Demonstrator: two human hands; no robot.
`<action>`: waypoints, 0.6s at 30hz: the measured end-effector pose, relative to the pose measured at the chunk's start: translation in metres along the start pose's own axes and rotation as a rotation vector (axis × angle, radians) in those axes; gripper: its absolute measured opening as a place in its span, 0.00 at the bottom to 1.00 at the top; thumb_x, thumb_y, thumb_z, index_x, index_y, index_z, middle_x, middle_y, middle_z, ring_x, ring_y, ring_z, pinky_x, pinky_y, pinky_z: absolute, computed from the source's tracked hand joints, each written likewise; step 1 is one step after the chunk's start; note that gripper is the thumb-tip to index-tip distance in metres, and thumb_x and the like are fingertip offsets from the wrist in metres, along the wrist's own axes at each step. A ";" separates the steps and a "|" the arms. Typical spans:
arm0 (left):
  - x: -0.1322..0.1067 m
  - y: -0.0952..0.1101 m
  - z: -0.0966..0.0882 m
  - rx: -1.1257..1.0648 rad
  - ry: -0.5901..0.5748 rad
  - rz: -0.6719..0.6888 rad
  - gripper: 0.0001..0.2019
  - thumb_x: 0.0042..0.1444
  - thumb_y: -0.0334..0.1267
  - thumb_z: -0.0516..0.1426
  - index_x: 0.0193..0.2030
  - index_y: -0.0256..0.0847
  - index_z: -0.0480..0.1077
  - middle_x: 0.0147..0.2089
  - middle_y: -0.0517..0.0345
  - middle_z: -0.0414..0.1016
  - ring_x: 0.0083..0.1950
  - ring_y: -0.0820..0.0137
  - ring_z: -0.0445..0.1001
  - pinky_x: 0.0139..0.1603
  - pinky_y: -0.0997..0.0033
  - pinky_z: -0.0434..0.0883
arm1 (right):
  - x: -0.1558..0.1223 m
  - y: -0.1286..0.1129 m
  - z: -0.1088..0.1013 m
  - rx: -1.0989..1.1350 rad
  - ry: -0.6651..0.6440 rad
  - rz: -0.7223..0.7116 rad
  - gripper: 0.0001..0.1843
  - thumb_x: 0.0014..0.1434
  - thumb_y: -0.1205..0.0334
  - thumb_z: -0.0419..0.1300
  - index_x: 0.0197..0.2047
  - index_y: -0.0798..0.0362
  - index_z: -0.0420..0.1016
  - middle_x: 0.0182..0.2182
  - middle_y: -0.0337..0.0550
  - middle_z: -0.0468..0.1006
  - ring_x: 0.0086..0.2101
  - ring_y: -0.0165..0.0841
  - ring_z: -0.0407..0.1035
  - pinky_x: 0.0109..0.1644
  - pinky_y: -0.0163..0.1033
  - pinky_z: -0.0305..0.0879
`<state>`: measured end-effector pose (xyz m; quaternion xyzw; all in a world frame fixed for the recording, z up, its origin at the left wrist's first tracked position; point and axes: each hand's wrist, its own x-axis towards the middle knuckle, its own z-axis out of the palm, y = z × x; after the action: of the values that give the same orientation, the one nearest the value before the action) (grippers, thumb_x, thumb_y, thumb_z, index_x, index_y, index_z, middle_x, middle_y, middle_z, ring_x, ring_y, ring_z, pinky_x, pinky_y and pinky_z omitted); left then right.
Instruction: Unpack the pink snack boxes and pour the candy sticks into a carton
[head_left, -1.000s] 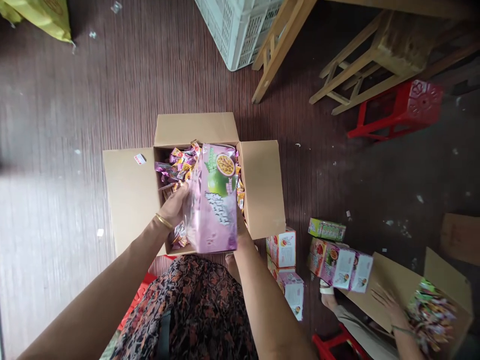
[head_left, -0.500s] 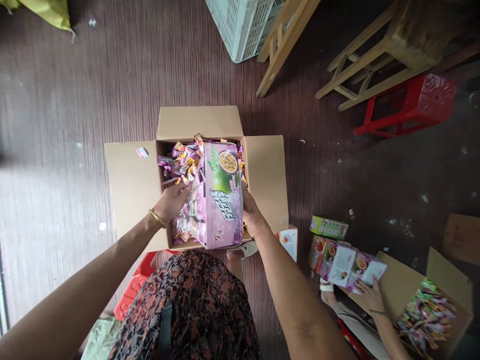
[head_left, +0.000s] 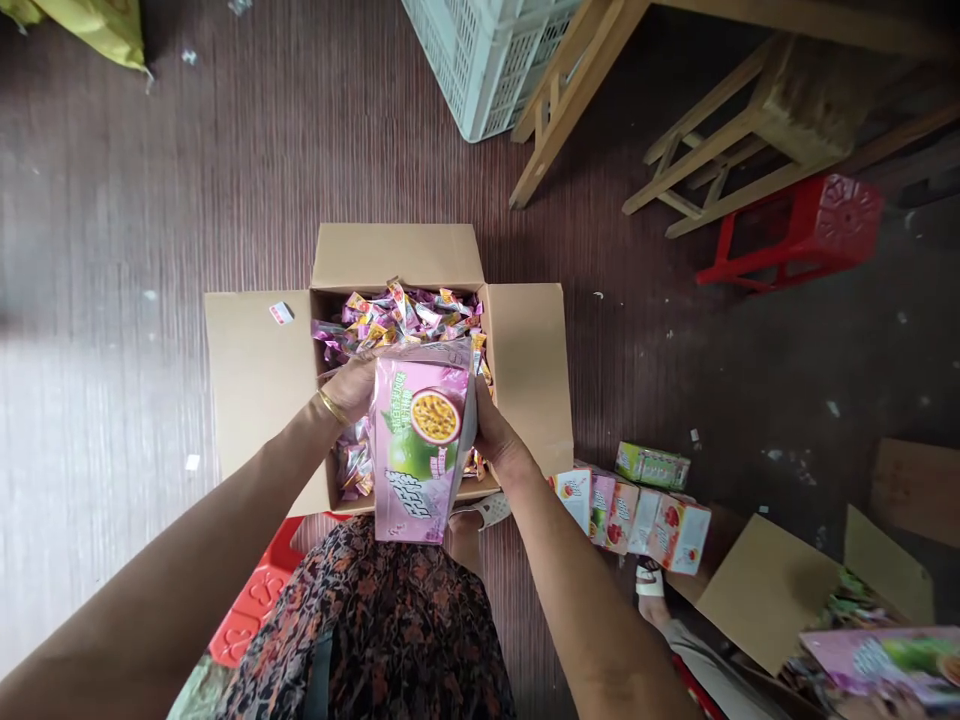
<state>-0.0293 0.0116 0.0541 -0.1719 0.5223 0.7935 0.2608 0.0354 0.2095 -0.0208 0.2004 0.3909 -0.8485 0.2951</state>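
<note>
Pink box (head_left: 415, 455), long axis toward floral garment (head_left: 397, 620)

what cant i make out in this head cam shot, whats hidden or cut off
All in the head view:
Left hand: fingertips hidden by the pink box and its wrapping.
Right hand: some fingers hidden behind that box.
Open carton: bottom covered by small packets.
White crate: cut off by the top edge.
Co-worker's hand: blurred, cut off by the bottom edge.
Green box: lettering too small.
</note>
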 end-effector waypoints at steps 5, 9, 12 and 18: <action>-0.017 -0.008 -0.022 0.069 0.387 0.011 0.14 0.38 0.41 0.69 0.21 0.40 0.67 0.20 0.58 0.69 0.32 0.60 0.77 0.31 0.65 0.75 | -0.002 -0.003 -0.006 -0.086 0.237 -0.123 0.27 0.43 0.40 0.73 0.35 0.54 0.77 0.30 0.40 0.82 0.33 0.35 0.76 0.38 0.37 0.71; -0.010 -0.011 -0.042 0.144 0.597 0.166 0.15 0.42 0.46 0.66 0.22 0.40 0.67 0.19 0.59 0.66 0.30 0.64 0.72 0.30 0.67 0.72 | -0.005 0.015 -0.005 -0.045 0.396 -0.145 0.25 0.40 0.46 0.74 0.35 0.54 0.75 0.28 0.39 0.80 0.28 0.34 0.74 0.33 0.37 0.69; 0.003 -0.011 -0.051 0.263 0.679 0.186 0.16 0.45 0.44 0.64 0.19 0.39 0.63 0.18 0.62 0.61 0.24 0.73 0.61 0.23 0.74 0.60 | -0.007 0.026 -0.005 0.020 0.519 -0.234 0.22 0.44 0.47 0.70 0.38 0.51 0.72 0.30 0.38 0.81 0.30 0.33 0.75 0.34 0.37 0.71; 0.024 -0.015 -0.050 0.346 0.653 0.180 0.14 0.50 0.44 0.60 0.22 0.40 0.63 0.17 0.66 0.57 0.20 0.76 0.53 0.21 0.74 0.52 | 0.007 0.025 -0.022 0.097 0.590 -0.293 0.17 0.49 0.49 0.66 0.38 0.51 0.72 0.33 0.37 0.80 0.34 0.31 0.75 0.37 0.35 0.72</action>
<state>-0.0398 -0.0238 0.0096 -0.3227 0.7170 0.6168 0.0349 0.0487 0.2112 -0.0514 0.3930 0.4433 -0.8049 0.0342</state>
